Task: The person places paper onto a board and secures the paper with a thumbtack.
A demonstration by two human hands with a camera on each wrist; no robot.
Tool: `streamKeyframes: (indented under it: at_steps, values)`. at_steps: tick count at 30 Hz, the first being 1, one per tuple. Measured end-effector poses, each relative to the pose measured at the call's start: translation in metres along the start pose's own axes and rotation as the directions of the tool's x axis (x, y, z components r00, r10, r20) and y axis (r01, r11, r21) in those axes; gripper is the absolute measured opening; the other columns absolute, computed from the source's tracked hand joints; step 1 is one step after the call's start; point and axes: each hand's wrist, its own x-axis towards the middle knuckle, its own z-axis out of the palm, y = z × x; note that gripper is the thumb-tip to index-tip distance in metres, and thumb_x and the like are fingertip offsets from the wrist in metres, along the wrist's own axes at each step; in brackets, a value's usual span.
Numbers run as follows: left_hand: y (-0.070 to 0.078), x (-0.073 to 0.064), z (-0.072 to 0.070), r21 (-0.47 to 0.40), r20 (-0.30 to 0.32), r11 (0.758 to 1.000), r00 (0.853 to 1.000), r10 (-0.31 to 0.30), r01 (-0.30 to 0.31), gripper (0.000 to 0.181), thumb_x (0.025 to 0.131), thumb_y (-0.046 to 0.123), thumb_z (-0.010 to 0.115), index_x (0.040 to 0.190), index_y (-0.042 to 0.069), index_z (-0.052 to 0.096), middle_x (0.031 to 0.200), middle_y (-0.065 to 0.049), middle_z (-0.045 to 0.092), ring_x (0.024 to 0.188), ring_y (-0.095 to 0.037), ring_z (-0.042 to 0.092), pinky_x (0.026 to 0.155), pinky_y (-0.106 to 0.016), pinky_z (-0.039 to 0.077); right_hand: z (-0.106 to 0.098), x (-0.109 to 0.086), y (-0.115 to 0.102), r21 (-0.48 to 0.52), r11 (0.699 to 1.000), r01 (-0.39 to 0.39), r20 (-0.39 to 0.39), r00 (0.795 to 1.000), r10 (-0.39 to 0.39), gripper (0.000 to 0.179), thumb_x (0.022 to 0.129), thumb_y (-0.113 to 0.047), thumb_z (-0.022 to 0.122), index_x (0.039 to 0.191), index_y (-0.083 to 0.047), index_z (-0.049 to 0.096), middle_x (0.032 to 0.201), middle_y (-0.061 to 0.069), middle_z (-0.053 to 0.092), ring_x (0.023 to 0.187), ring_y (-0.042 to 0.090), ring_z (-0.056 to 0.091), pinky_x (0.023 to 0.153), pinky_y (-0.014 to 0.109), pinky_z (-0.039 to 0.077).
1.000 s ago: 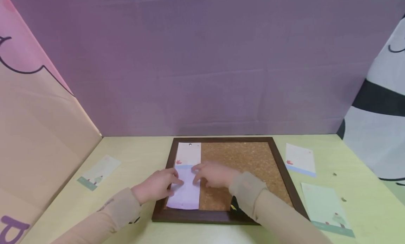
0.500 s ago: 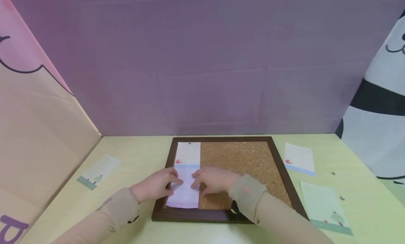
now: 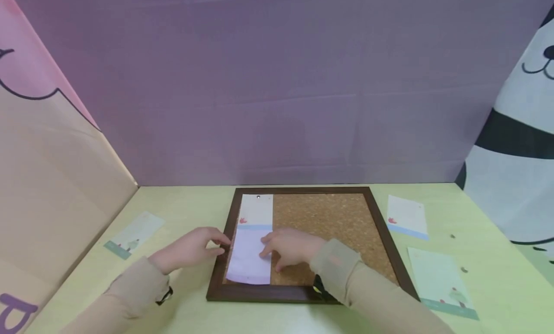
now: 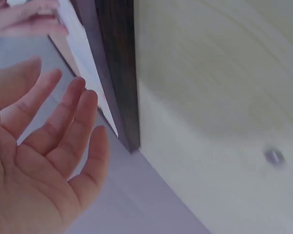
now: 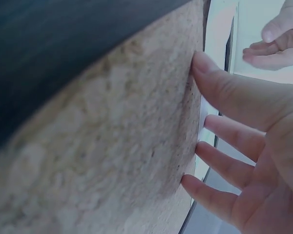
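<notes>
A cork board [image 3: 329,213] in a dark wooden frame lies on the table. Along its left side are two sheets: a white one [image 3: 255,210] with a blue band, held by a tack [image 3: 258,197] near its top, and a lilac sheet [image 3: 248,262] below it, bottom edge slightly lifted. My right hand [image 3: 292,247] presses the lilac sheet's right edge with its fingertips, other fingers on the cork. My left hand [image 3: 195,247] hovers at the frame's left side, fingers loosely bent with nothing in them, as the left wrist view confirms.
A green-edged note [image 3: 134,235] lies left of the board. To the right are a blue-edged note [image 3: 407,217], a larger green note [image 3: 443,283] and two small tacks [image 3: 464,269]. Another small metallic piece [image 4: 274,156] lies on the table at left. A purple backdrop [image 3: 277,93] stands behind.
My left hand has come off the lilac sheet and drawn back left to the board's frame. The right hand stays at the sheet's right edge.
</notes>
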Motion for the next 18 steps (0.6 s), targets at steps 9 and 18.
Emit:
streamKeyframes:
  at_steps: [9, 18]
  values:
    - [-0.025, -0.027, -0.014, 0.001, -0.075, 0.982, 0.979, -0.190, 0.190, 0.019, 0.086, 0.010, 0.066, 0.103, 0.001, 0.067, 0.099, -0.009, 0.068, 0.089, -0.024, 0.063, 0.081, -0.046, 0.051, -0.002, -0.002, 0.000, -0.020, 0.999, -0.027, 0.013, 1.000, 0.027, 0.044, 0.077, -0.023, 0.076, 0.120, -0.022, 0.065, 0.140, 0.003, 0.051, 0.129, 0.018, 0.047, 0.110, 0.033, 0.034]
    - [-0.043, -0.045, -0.013, -0.046, -0.057, 0.966, 0.965, -0.256, 0.253, 0.020, 0.085, 0.012, 0.067, 0.101, -0.001, 0.066, 0.096, -0.010, 0.067, 0.084, -0.021, 0.061, 0.077, -0.043, 0.052, 0.000, -0.002, -0.001, -0.002, 0.999, -0.035, 0.011, 0.999, 0.035, 0.045, 0.077, -0.022, 0.076, 0.120, -0.025, 0.064, 0.141, 0.002, 0.049, 0.130, 0.017, 0.046, 0.110, 0.033, 0.034]
